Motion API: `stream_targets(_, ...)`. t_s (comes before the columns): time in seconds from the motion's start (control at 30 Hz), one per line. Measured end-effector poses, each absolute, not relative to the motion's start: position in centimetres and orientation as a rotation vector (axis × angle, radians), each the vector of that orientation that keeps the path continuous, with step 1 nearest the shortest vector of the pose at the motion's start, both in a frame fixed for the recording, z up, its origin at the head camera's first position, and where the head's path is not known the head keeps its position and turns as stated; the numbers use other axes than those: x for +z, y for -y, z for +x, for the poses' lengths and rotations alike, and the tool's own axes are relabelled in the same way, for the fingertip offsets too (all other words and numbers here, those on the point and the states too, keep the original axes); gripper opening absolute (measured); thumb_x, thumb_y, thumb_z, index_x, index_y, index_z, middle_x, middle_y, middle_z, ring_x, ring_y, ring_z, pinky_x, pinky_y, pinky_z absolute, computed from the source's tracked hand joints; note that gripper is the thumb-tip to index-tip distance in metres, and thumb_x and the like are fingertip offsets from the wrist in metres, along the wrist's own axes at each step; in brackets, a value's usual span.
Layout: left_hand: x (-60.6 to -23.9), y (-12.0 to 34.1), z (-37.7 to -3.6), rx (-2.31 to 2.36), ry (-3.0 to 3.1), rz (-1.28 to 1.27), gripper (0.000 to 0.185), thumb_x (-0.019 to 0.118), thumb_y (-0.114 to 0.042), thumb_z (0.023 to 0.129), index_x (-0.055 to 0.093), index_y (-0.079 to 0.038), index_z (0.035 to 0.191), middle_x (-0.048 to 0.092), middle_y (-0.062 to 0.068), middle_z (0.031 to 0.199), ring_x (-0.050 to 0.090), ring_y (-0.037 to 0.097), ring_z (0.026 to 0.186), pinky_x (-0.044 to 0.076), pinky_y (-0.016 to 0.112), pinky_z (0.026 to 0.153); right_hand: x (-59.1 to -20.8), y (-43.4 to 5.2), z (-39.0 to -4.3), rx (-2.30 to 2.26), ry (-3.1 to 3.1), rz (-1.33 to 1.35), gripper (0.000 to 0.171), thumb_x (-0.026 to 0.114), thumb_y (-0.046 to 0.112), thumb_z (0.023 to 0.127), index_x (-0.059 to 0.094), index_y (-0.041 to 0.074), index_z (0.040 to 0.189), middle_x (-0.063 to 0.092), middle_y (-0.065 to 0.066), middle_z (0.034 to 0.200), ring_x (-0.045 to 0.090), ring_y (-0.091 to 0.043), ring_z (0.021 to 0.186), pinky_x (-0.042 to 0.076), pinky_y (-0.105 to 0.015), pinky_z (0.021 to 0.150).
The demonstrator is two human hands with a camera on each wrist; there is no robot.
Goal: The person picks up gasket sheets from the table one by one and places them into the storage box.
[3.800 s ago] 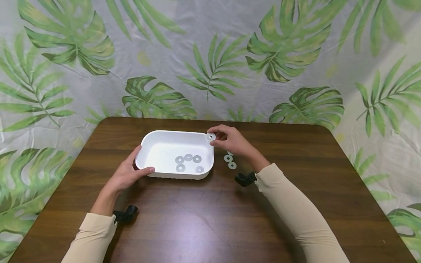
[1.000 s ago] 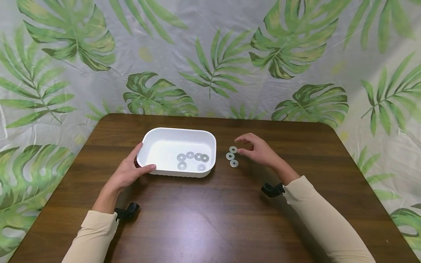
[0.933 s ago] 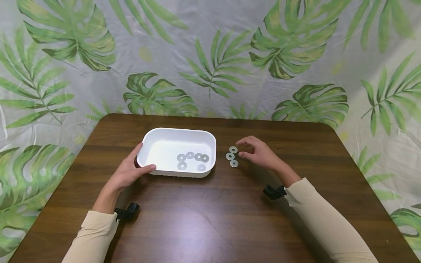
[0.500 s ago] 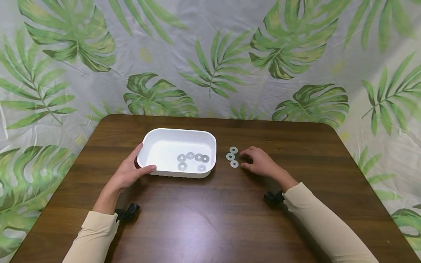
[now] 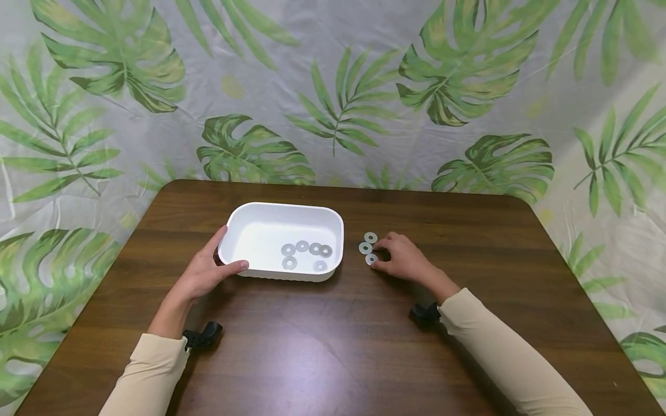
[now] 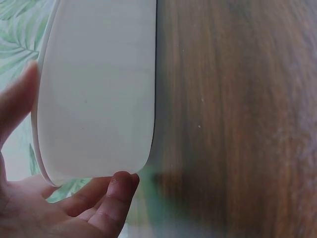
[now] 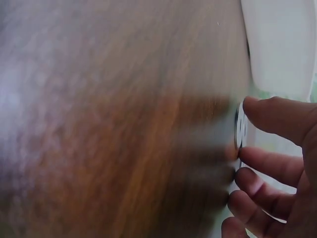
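**Right hand at the loose washers, left hand on the tray**

We see the right hand (image 5: pixel 403 263) lying low on the brown table (image 5: pixel 333 352), with its fingertips (image 7: pixel 262 111) at the nearest of three washers (image 5: pixel 371 259) that lie beside the white tray (image 5: pixel 281 211). In the wrist view the thumb and the curled fingers are on both sides of this washer's edge, so the hand pinches it, but we cannot tell whether the washer is already off the wood. The other two washers (image 5: pixel 366 248) lie flat just behind it, close together and near the right wall of the tray.

The left hand (image 5: pixel 205 271) holds the tray at its left end: the thumb (image 6: pixel 116 191) is pressed on the near corner and the fingers are curled round the far side of the rim. Inside the tray there are six more washers (image 5: pixel 304 254) (all lie flat on the bottom, in the right half). The tray stands on the table a little left of the middle. Behind the table hangs a cloth with green leaves (image 5: pixel 452 75).
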State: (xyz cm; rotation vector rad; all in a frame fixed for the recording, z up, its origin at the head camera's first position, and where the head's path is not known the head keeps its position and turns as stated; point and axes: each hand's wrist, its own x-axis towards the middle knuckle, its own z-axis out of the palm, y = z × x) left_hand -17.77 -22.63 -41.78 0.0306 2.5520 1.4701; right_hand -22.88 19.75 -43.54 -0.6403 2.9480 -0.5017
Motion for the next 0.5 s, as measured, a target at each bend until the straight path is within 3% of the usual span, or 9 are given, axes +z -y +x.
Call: stream_targets(0.5, -41.61, 22.4, -17.59, 1.441, -2.581, 0.034, 0.105, 0.075, -0.031, 0.087, 0.003, -0.011, 0.161, 0.018, 0.028, 0.163, 0.025, 0.042, 0.147, 0.025, 0.056, 0.117, -43.67, -19.22, -22.63, -0.5, -2.989, -0.597, 0.028, 0.078, 0.025, 0.084, 0.073, 0.009, 0.107, 0.063, -0.014, 0.111, 0.058, -0.034, 0.104, 0.048, -0.049, 0.09)
